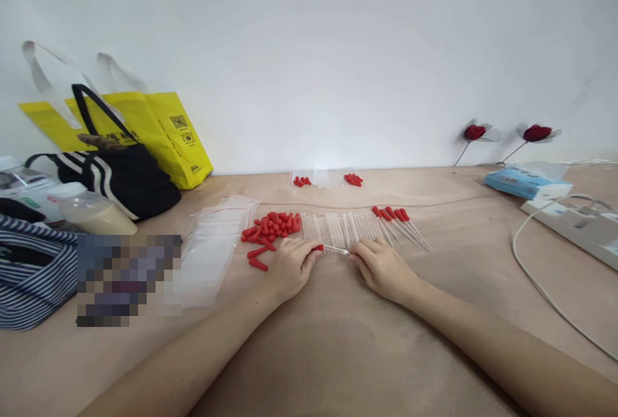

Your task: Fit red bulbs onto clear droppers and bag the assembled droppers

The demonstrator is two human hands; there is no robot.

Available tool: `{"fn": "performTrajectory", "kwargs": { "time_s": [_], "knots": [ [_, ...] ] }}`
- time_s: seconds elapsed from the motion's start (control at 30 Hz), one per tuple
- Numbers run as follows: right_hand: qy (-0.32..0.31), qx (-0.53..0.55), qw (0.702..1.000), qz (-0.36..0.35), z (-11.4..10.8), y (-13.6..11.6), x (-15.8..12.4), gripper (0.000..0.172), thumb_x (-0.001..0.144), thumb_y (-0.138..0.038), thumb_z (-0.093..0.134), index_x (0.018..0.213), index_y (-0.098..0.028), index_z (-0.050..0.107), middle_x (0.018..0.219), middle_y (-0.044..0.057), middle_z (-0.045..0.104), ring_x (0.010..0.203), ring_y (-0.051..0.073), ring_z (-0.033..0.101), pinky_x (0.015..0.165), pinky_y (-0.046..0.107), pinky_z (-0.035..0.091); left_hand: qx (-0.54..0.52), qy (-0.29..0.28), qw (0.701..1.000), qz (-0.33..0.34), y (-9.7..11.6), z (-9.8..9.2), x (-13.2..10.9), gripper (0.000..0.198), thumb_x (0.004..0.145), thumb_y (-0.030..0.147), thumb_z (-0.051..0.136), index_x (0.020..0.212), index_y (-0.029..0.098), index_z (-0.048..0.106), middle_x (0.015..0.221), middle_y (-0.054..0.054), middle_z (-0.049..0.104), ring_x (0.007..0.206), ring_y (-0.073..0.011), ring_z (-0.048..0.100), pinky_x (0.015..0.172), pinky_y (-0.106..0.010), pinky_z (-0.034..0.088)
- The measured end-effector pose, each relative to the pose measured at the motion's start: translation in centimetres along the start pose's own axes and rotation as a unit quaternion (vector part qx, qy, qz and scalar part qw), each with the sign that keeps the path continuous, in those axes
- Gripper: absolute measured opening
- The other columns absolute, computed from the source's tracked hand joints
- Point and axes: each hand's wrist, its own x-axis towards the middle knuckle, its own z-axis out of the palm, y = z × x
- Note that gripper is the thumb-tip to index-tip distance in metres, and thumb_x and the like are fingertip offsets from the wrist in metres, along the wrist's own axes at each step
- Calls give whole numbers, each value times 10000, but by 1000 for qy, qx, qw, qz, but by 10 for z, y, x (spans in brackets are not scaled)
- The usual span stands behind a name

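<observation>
My left hand (293,267) is closed on a red rubber bulb (318,248), most of it hidden by the fingers. Between the two hands a clear glass dropper tube (337,250) lies level, one end at the bulb. The fingers of my right hand (381,268) pinch the tube's other end. Just behind the hands is a row of clear glass tubes (340,227). A heap of loose red bulbs (273,227) lies left of that row. To its right rest several droppers with red bulbs fitted (398,216).
Clear zip bags (212,250) lie left of the bulbs. Another bag (328,177) with red bulbs on it is near the wall. A yellow bag (178,140), black bag (140,179) and bottle (99,211) stand left. Tissues (526,182) and a power strip (574,230) are right.
</observation>
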Motion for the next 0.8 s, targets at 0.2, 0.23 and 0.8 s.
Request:
{"fn": "performTrajectory", "kwargs": {
  "time_s": [0.2, 0.23, 0.8],
  "knots": [
    [26, -13, 998, -53, -1, -3, 1, 289, 838, -86, 367, 1066, -147, 535, 771, 47, 590, 652, 146, 476, 636, 289, 257, -16, 14, 999, 25, 0, 1, 0, 165, 854, 242, 443, 918, 178, 581, 841, -21, 672, 772, -158, 587, 752, -321, 385],
    [33, -13, 998, -58, -1, -4, 1, 296, 834, -88, 374, 1075, -147, 536, 769, 46, 594, 649, 144, 476, 638, 292, 254, -18, 15, 999, 30, 0, 1, 0, 160, 851, 245, 448, 910, 178, 581, 833, -19, 673, 763, -156, 587, 751, -322, 386],
    [91, 13, 986, -136, -2, -5, -1, 338, 816, -65, 351, 1070, -144, 560, 617, -13, 560, 572, 108, 471, 688, 315, 257, -9, 17, 995, 100, 10, 0, -5, 165, 855, 208, 432, 845, 184, 594, 748, 8, 683, 668, -127, 600, 867, -386, 352]
  ]
}}
